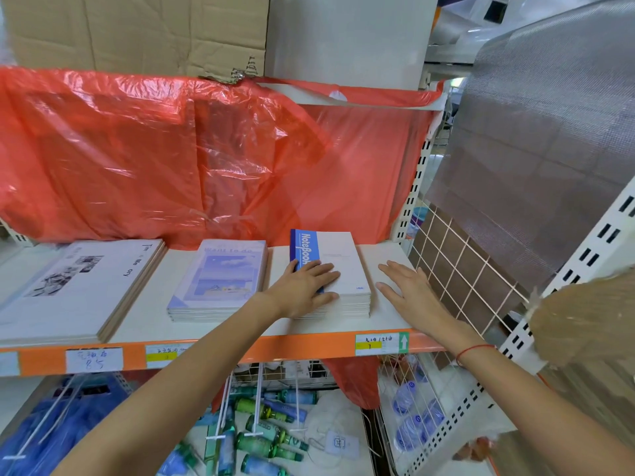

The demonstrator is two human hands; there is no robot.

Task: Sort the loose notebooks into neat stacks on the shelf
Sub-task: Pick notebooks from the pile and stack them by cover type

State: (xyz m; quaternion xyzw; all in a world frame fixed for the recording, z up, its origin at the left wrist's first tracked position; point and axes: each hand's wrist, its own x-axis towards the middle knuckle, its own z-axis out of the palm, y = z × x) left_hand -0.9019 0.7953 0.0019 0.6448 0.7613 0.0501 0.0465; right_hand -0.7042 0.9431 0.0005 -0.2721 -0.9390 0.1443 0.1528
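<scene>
Three stacks of notebooks lie on the white shelf (385, 314). At the left is a wide stack with grey photo covers (79, 286). In the middle sits a stack with pale blue picture covers (220, 280). At the right is a stack of white notebooks with a blue spine strip (340, 262). My left hand (305, 286) lies flat on the near left part of that right stack, fingers straight. My right hand (409, 290) rests open on the bare shelf just right of the same stack, apart from it.
Red plastic sheeting (171, 159) hangs behind the stacks. A wire grid panel (464, 280) closes the shelf's right end. The orange front rail (302, 348) carries price labels. Below, a wire basket (261, 434) holds several bottles. Cardboard (137, 29) stands on the shelf above.
</scene>
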